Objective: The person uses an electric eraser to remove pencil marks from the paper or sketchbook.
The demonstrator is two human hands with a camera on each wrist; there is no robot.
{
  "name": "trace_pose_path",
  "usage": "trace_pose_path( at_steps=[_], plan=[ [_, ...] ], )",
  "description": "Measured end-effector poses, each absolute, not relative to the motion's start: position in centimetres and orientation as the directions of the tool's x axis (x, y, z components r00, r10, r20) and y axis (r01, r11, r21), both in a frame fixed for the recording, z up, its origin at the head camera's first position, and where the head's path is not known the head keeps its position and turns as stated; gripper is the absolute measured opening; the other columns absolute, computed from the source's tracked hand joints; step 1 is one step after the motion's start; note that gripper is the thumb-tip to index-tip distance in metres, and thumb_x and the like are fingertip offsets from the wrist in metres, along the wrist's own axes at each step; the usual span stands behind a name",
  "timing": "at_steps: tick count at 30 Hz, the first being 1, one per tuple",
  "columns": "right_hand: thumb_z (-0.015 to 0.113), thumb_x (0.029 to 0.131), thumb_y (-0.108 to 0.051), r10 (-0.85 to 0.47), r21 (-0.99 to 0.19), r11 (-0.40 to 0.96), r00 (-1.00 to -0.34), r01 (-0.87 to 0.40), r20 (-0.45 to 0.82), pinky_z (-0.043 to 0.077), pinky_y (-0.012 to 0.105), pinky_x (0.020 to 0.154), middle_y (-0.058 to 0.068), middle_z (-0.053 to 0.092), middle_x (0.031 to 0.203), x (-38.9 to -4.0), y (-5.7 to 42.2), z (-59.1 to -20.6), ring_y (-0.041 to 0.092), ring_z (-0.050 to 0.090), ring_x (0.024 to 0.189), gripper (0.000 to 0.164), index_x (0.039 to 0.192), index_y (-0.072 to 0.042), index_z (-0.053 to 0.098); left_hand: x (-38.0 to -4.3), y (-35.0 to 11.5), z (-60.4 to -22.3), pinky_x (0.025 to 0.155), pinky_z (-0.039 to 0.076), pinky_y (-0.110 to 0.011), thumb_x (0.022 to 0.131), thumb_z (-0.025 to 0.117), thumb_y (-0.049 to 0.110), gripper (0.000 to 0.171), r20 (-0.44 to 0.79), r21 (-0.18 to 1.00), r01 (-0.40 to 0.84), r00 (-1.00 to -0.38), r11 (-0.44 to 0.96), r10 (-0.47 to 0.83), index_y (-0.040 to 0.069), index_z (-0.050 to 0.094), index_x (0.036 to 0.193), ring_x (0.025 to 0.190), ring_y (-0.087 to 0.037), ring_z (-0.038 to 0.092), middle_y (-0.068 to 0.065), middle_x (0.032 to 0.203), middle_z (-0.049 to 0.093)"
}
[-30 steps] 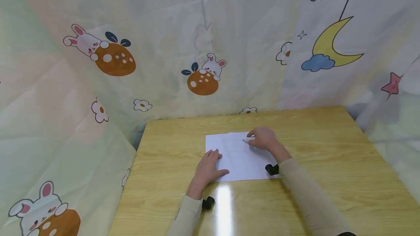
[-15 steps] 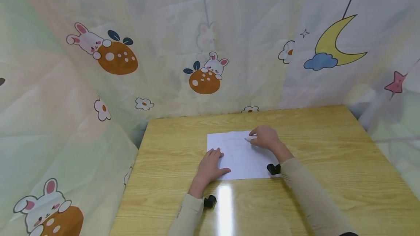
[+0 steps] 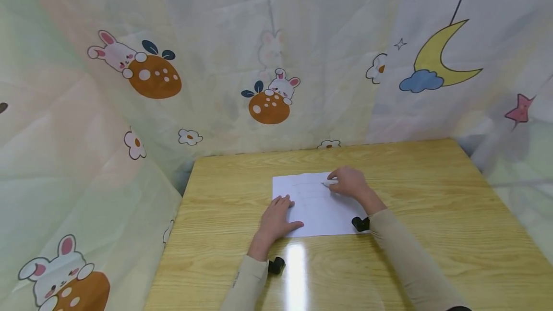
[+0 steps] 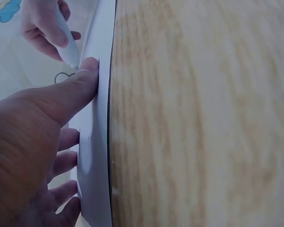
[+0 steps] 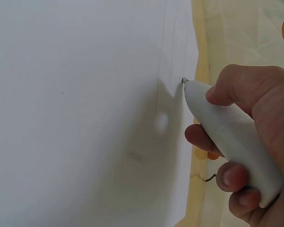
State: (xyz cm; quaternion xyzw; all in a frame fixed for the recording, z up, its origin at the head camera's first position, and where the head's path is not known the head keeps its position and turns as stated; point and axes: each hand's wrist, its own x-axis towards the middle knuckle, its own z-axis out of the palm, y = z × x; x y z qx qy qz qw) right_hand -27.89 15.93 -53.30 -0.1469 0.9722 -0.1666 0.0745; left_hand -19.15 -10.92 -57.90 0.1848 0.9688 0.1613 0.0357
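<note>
A white sheet of paper [image 3: 317, 212] lies on the wooden table, with several faint thin lines [image 5: 162, 52] across its far part. My left hand [image 3: 276, 217] rests on the sheet's near left part, fingers spread and thumb along the near edge. In my right hand [image 3: 349, 181] is a thick white pen-shaped tool [image 5: 232, 127] with a small metal tip, gripped between thumb and curled fingers. Its tip meets the paper near the far edge, at one of the lines. The left wrist view also shows the white tool [image 4: 68, 45] beyond my left thumb.
The wooden table [image 3: 432, 191] extends around the sheet on all sides. Behind it hangs a printed cloth [image 3: 207, 61] with rabbits, a moon and flowers. A black wrist camera [image 3: 276, 266] sits by my left cuff, another wrist camera [image 3: 360, 224] over the sheet's near right corner.
The head view has shifted slightly since a second ago. Both hands keep nearly the same place on the sheet, the tool's tip still near the far edge.
</note>
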Motion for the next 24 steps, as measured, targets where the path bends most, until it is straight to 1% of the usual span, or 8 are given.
trace_pose_path(
  at_steps=[4, 9, 15, 19, 21, 24],
  plan=[
    [0.071, 0.082, -0.027, -0.317, -0.351, 0.899, -0.943, -0.264, -0.103, 0.036, 0.027, 0.045, 0.007, 0.071, 0.105, -27.86, 16.08, -53.5, 0.016, 0.052, 0.067, 0.028, 0.107, -0.016, 0.077, -19.07, -10.91, -57.96, 0.112, 0.029, -0.04, 0.08, 0.071, 0.059, 0.073, -0.021, 0.323, 0.34, -0.931, 0.883, 0.366, 0.01, 0.057, 0.133, 0.137, -0.032, 0.034, -0.012, 0.147, 0.044],
    [0.07, 0.082, -0.027, -0.321, -0.353, 0.896, -0.942, -0.269, -0.098, 0.032, 0.027, 0.043, 0.004, 0.071, 0.093, -27.84, 16.16, -53.68, 0.015, 0.048, 0.058, 0.029, 0.108, -0.016, 0.076, -19.05, -10.77, -58.14, 0.112, 0.03, -0.041, 0.08, 0.07, 0.06, 0.074, -0.031, 0.324, 0.33, -0.933, 0.887, 0.358, 0.011, 0.057, 0.134, 0.138, -0.032, 0.034, -0.011, 0.148, 0.042],
    [0.07, 0.082, -0.027, -0.318, -0.342, 0.899, -0.944, -0.272, -0.086, 0.031, 0.027, 0.044, 0.005, 0.071, 0.094, -27.79, 16.01, -53.56, 0.015, 0.047, 0.058, 0.029, 0.108, -0.015, 0.076, -19.21, -10.59, -58.06, 0.111, 0.031, -0.041, 0.08, 0.07, 0.06, 0.073, -0.036, 0.326, 0.323, -0.935, 0.888, 0.353, 0.012, 0.057, 0.134, 0.138, -0.031, 0.033, -0.01, 0.148, 0.042],
    [0.069, 0.082, -0.027, -0.321, -0.332, 0.901, -0.944, -0.277, -0.082, 0.028, 0.026, 0.043, 0.002, 0.069, 0.086, -27.78, 15.8, -53.31, 0.014, 0.044, 0.053, 0.03, 0.109, -0.016, 0.076, -19.21, -10.68, -58.07, 0.112, 0.03, -0.04, 0.08, 0.07, 0.06, 0.073, -0.045, 0.318, 0.315, -0.937, 0.894, 0.346, 0.012, 0.057, 0.134, 0.138, -0.031, 0.033, -0.011, 0.149, 0.042],
    [0.069, 0.082, -0.027, -0.324, -0.327, 0.902, -0.943, -0.282, -0.081, 0.028, 0.026, 0.042, 0.002, 0.069, 0.086, -27.77, 15.76, -53.29, 0.014, 0.043, 0.052, 0.03, 0.109, -0.016, 0.076, -19.19, -10.72, -58.09, 0.112, 0.031, -0.04, 0.08, 0.07, 0.06, 0.073, -0.044, 0.314, 0.315, -0.938, 0.896, 0.345, 0.012, 0.057, 0.134, 0.138, -0.031, 0.033, -0.01, 0.149, 0.042],
    [0.07, 0.081, -0.028, -0.317, -0.322, 0.905, -0.945, -0.277, -0.08, 0.029, 0.026, 0.043, 0.002, 0.07, 0.092, -27.85, 15.73, -53.39, 0.013, 0.044, 0.053, 0.029, 0.108, -0.017, 0.076, -19.18, -10.77, -58.06, 0.111, 0.031, -0.041, 0.08, 0.07, 0.06, 0.074, -0.036, 0.315, 0.321, -0.936, 0.893, 0.349, 0.012, 0.057, 0.134, 0.138, -0.032, 0.034, -0.011, 0.148, 0.043]
  ],
)
